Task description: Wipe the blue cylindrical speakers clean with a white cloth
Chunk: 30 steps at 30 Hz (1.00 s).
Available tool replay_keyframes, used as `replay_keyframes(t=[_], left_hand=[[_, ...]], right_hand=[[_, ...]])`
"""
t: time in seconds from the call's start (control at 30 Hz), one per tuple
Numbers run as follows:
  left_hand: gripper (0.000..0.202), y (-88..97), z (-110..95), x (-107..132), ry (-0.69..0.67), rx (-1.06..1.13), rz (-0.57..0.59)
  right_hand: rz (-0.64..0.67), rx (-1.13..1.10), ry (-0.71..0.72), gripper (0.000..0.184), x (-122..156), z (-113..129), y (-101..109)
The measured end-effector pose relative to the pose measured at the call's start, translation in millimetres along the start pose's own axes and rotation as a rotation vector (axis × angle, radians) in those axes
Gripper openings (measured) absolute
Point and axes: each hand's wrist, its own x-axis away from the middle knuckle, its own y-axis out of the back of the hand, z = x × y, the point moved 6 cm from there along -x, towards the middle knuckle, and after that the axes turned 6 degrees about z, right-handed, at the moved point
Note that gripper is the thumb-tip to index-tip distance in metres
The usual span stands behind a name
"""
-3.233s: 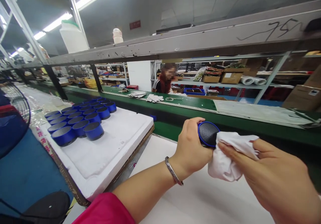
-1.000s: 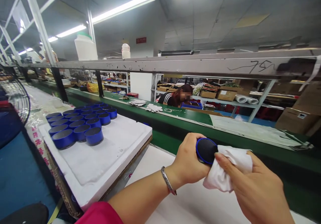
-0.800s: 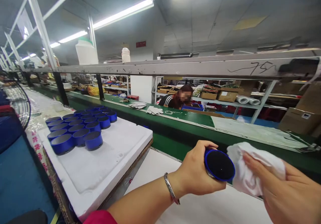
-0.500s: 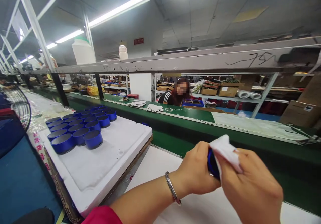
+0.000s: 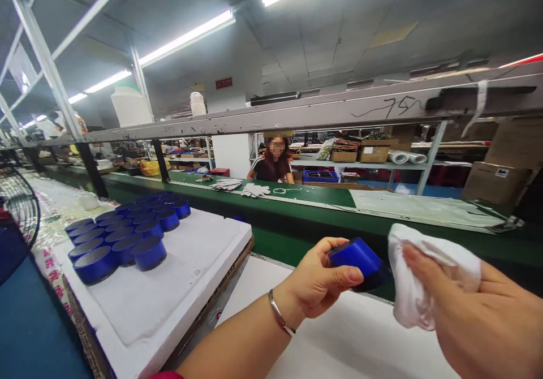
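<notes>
My left hand (image 5: pixel 320 280), with a silver bracelet on its wrist, is closed around a short blue cylinder (image 5: pixel 358 257). The cylinder is tilted, its shiny blue side showing and a dark end toward the right. My right hand (image 5: pixel 470 305) pinches a crumpled white cloth (image 5: pixel 418 288), held just right of the cylinder and apart from it. Both hands are above a white sheet (image 5: pixel 335 339) on the bench. To the left, several like blue cylinders (image 5: pixel 148 252) with dark tops stand in rows on a white foam board (image 5: pixel 199 254).
A green conveyor belt (image 5: pixel 278 237) runs behind the bench. Across it sits a person (image 5: pixel 271 167) near stacked white pieces (image 5: pixel 254 190). An overhead shelf (image 5: pixel 254 120) carries a large white tub (image 5: pixel 131 106) and a small bottle (image 5: pixel 197 104). A fan (image 5: pixel 19 215) stands at far left.
My right hand has drawn the cloth away from the cylinder to the right. My left hand has turned the cylinder so its blue side shows. The camera view has shifted somewhat.
</notes>
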Motion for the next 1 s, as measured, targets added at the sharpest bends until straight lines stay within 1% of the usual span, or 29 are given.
replay_keyframes(t=[0.03,0.1,0.13,0.17,0.2,0.23,0.3,0.33,0.37,0.43,0.5,0.57,0.63,0.7,0.73,0.77,0.8,0.9,0.93,1.0], left_hand=[[0.102,1.2,0.1,-0.3,-0.014,-0.004,-0.01],[0.098,2.0,-0.3,-0.6,-0.033,-0.009,-0.016],[0.097,1.9,-0.3,-0.6,-0.033,-0.014,-0.015],[0.097,1.4,0.1,-0.4,-0.027,-0.023,-0.013],[0.097,0.5,0.8,-0.2,-0.016,-0.033,-0.005],[0.097,-0.8,1.2,0.1,-0.008,-0.04,0.007],[0.095,-4.1,1.0,0.9,-0.008,-0.031,0.047],[0.092,-5.4,0.1,1.4,-0.017,-0.01,0.065],[0.09,-6.2,-0.9,1.7,-0.027,0.017,0.078],[0.086,-6.8,-1.7,2.0,-0.024,0.07,0.094],[0.087,-7.7,0.4,1.9,0.009,0.101,0.101],[0.091,-8.5,3.2,2.0,0.027,0.105,0.08],[0.092,-9.2,4.4,2.6,0.006,0.081,0.038],[0.091,-9.8,4.6,3.7,-0.011,0.049,0.005],[0.092,-9.6,4.6,4.3,-0.006,0.037,-0.011],[0.095,-8.6,4.4,4.9,0.006,0.03,-0.03],[0.099,-7.0,3.8,5.5,0.019,0.026,-0.053],[0.107,-1.9,0.0,6.3,0.014,0.009,-0.123],[0.107,-1.2,-1.2,6.2,-0.005,0.006,-0.137],[0.103,-0.6,-1.5,5.5,-0.044,0.012,-0.157]], right_hand=[[0.003,0.031,0.022,0.058,7.4,5.4,-5.0],[0.011,0.066,0.205,0.053,18.7,21.0,-16.9],[0.023,0.069,0.255,0.05,20.8,24.1,-22.6],[0.027,0.06,0.244,0.048,19.3,22.5,-26.2],[0.044,0.038,0.159,0.048,14.4,15.9,-28.7],[0.081,0.005,0.023,0.05,7.8,5.9,-30.8],[0.162,-0.119,-0.267,0.062,-3.8,-13.0,-32.5],[0.191,-0.204,-0.377,0.066,-7.9,-18.4,-32.4],[0.21,-0.285,-0.455,0.068,-11.0,-20.8,-32.0],[0.192,-0.397,-0.527,0.067,-14.1,-20.2,-28.8],[0.113,-0.429,-0.526,0.065,-11.6,-18.2,-23.7],[0.074,-0.387,-0.456,0.067,-4.1,-15.9,-22.5],[0.066,-0.268,-0.274,0.067,4.5,-9.9,-24.6],[0.025,-0.137,-0.067,0.06,12.8,-3.4,-27.4],[0.01,-0.102,-0.012,0.056,15.4,-3.0,-29.7],[0.016,-0.099,-0.011,0.055,15.7,-5.8,-32.9],[0.051,-0.126,-0.068,0.055,13.8,-11.8,-37.4],[0.256,-0.298,-0.345,0.056,4.3,-31.2,-54.1],[0.281,-0.34,-0.405,0.055,1.3,-34.2,-56.0],[0.251,-0.357,-0.447,0.048,-3.5,-35.6,-53.6]])
